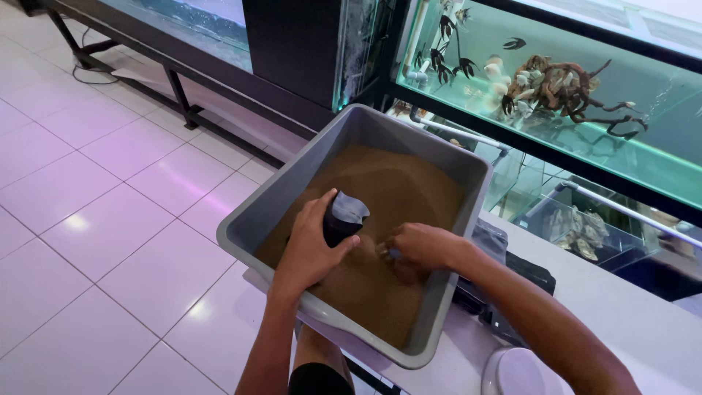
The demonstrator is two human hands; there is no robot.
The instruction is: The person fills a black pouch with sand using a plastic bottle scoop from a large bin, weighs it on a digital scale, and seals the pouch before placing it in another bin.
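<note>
A rectangular grey plastic tub (pixel 459 164) filled with fine brown sand (pixel 398 186) rests on the white table (pixel 643 329), overhanging its edge above the tiled floor (pixel 110 205). The left hand (pixel 311 249) is wrapped firmly around a small dark container (pixel 344 216), held upright over the sand near the tub's middle. The right hand (pixel 420 246), fingers curled down into the sand just beside it, pinches something small; what it is cannot be told. Glass aquariums (pixel 585 95) stand behind.
</note>
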